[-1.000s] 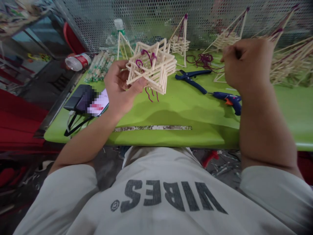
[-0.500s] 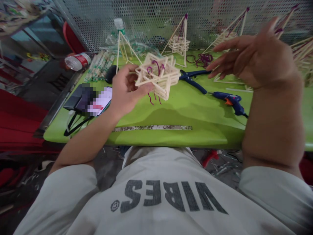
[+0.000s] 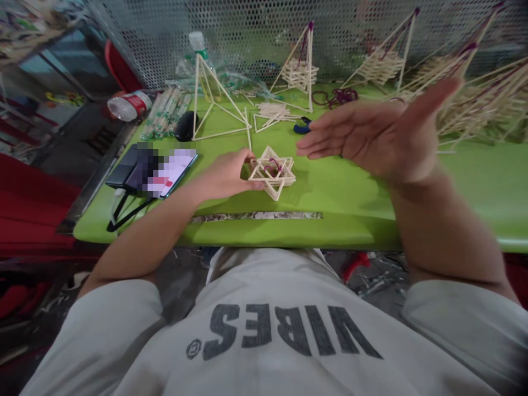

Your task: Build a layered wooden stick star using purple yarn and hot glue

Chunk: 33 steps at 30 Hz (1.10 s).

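Note:
My left hand (image 3: pixel 231 175) grips the left side of a star-shaped stack of thin wooden sticks (image 3: pixel 280 177), thumb in front and fingers behind. Purple string curls in the middle of the stack, which is low over the green tabletop (image 3: pixel 350 209) or on it. My right hand (image 3: pixel 379 132) is raised to the right of the stack, palm turned inward, fingers stretched out and holding nothing. It partly covers a pair of blue-handled pliers (image 3: pixel 303 126). Behind my left hand stands a pyramid frame of sticks (image 3: pixel 220 133), beside a small pile of loose sticks (image 3: pixel 274 113).
A phone (image 3: pixel 177 168) and a black box with a cable (image 3: pixel 127 168) lie at the left. Behind them are wrapped stick bundles (image 3: pixel 165 115), a black mouse-like object (image 3: pixel 187 126) and bottles (image 3: pixel 130 105). Finished stick pyramids (image 3: pixel 301 71) line the back. A flat strip (image 3: pixel 259 216) lies near the front edge.
My left hand has lowered the star-shaped stack toward the tabletop and nearer to me. My right hand has come left and down, now hiding the glue gun and most of the pliers.

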Each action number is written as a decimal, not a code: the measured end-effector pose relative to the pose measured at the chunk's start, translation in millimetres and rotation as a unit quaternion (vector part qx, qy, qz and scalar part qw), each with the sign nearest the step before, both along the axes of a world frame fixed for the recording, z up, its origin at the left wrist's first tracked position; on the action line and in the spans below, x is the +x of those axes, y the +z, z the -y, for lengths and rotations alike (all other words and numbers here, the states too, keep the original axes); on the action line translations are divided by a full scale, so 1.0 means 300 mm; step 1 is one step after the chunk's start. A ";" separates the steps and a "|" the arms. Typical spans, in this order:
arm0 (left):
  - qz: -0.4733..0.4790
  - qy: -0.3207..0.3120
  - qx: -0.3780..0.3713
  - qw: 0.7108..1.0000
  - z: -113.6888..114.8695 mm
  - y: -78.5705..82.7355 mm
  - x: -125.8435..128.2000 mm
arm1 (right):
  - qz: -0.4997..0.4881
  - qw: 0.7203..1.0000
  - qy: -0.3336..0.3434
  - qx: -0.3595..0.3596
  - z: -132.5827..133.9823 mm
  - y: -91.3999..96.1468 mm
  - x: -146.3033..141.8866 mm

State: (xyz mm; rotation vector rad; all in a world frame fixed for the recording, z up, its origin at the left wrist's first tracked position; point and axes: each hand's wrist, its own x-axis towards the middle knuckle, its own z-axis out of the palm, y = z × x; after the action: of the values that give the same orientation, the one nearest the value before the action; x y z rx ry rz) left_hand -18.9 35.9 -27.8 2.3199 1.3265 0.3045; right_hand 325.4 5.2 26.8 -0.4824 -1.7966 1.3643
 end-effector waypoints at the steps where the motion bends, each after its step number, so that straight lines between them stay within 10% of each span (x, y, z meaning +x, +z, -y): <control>1: -0.042 -0.011 0.002 0.999 -0.003 0.001 -0.009 | 0.012 0.997 -0.002 0.082 0.012 -0.015 -0.011; 4: -0.076 -0.035 0.030 0.996 -0.001 0.012 -0.030 | 0.186 0.888 -0.037 0.420 0.040 -0.064 -0.049; 7: 0.035 -0.067 0.119 0.990 0.033 0.039 -0.026 | 0.239 0.801 -0.033 0.548 0.059 -0.107 -0.098; 16: 0.161 -0.142 0.284 0.934 0.173 0.021 0.031 | 0.200 0.773 -0.034 0.601 0.121 -0.167 -0.191; 24: 0.197 -0.143 0.166 0.956 0.175 -0.017 0.087 | 0.136 0.835 0.051 0.531 0.149 -0.208 -0.256; 33: 0.148 -0.157 0.255 0.943 0.141 -0.069 0.002 | 0.146 0.791 0.018 0.594 0.160 -0.195 -0.250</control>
State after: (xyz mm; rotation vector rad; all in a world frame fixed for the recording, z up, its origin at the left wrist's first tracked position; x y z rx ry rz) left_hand -18.4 -6.4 -48.4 2.7087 0.7761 0.9414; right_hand 250.3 -42.8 -31.8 0.0617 -2.4888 -0.0426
